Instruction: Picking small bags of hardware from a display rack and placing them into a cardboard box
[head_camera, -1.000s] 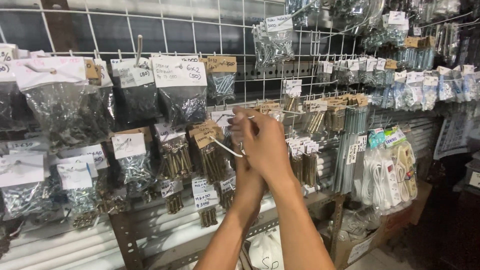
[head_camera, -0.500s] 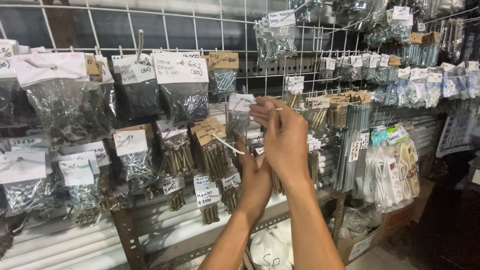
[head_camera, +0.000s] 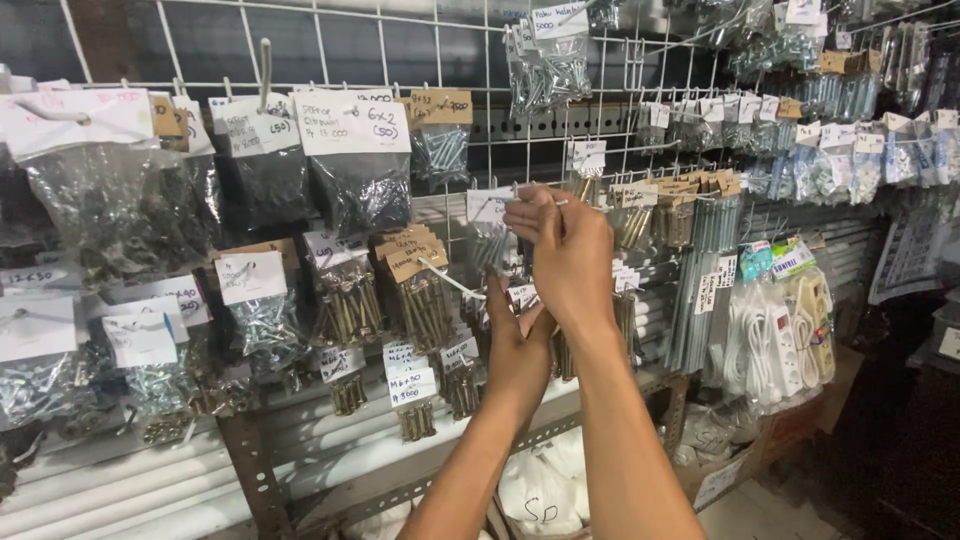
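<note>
My right hand (head_camera: 572, 262) pinches the small clear bag (head_camera: 490, 225) by its card top, light and floppy below; left hand (head_camera: 515, 345) steadies underneath, grip unclear.

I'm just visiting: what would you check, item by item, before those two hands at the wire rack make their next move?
1. Right hand grips the small bag's card: ok, fingers closed up at a hook.
2. Left hand supports from below: ok, raised under the right hand.
3. Small bag seated on its hook: cannot tell, the right hand hides the hook tip.
4. Neighbouring brass bolt bags undisturbed: ok, hanging straight.
5. Wire grid free above the hands: ok, bare wires there.
6. Bag's contents: cannot tell, too small.
</note>
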